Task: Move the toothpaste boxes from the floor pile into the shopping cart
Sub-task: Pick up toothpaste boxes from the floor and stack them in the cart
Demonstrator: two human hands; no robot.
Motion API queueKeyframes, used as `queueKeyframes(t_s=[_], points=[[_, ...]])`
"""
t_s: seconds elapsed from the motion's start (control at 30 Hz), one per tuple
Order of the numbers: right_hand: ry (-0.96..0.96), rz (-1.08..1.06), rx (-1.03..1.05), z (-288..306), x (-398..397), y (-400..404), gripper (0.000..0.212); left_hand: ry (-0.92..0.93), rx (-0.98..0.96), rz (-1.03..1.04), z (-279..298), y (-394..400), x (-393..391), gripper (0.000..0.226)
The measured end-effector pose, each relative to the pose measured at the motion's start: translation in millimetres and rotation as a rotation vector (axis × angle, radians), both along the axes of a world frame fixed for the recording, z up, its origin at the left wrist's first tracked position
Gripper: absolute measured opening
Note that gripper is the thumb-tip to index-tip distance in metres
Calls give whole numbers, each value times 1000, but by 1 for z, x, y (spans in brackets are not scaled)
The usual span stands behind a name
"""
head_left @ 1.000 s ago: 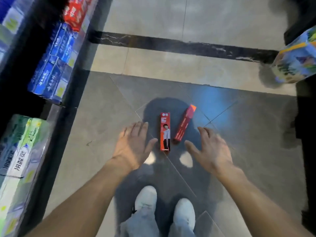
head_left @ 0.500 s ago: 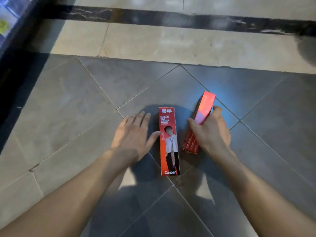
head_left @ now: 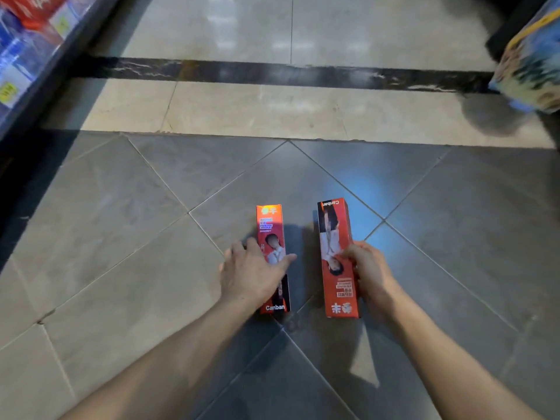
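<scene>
Two red toothpaste boxes sit side by side, a little apart, on the dark grey floor tiles (head_left: 151,268) of a shop aisle, their long sides running from 6 to 12 o'clock. The left box (head_left: 270,228) lies flat, its "Canban" lettering at the near end and a printed figure on its top face; the left hand (head_left: 253,275) covers its middle, thumb stretched across the top toward 3 o'clock and fingers curled down over the far edge at 9 o'clock, the grip grasping the box against the floor. The right box (head_left: 336,256) is turned the other way round, "Canban" at the far end and white characters near the person; the right hand (head_left: 368,269) holds it from its 3 o'clock side about midway along, fingers pinched on the edge, the grip grasping the box. Whether this box is lifted or rests on the tile cannot be told. Both bare forearms reach in from 6 o'clock. Beyond the boxes at 12 o'clock a pale tile band and a black marble strip (head_left: 272,72) cross the floor. At 10 o'clock a shelf (head_left: 39,65) carries blurred blue and red packs; at 2 o'clock a blurred multicoloured package (head_left: 530,65) juts into view
</scene>
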State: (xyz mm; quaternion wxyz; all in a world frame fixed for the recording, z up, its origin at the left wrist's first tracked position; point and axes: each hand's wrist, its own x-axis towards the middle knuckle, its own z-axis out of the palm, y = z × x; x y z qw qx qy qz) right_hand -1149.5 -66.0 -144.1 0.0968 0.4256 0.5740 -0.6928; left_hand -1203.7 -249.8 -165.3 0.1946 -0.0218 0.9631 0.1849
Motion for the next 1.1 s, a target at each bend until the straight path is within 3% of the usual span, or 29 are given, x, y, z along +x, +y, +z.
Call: queueKeyframes(t_s=[0.13,0.3,0.4,0.47,0.63,0.73,1.0,1.1], points=[[10,-72,-62,9,18,2,32,0,16,37,0,9,3,74],[27,-79,-32,27,27,11,11,-2,279,82,22,12,5,41],[70,-105,-54,63,31,8,26,-49,457,160,59,12,9,42],[108,-142,-84,100,36,5,16,-94,564,201,100,14,16,46],[166,-154,-166,229,59,-1,26,-265,754,197,236,19,40,61],[196,-149,-165,322,73,5,14,-344,851,225,341,30,54,62],[256,-261,-125,633,114,35,33,-272,919,170,649,69,96,52],[335,-291,-84,736,134,52,30,-194,921,86,742,88,114,47]])
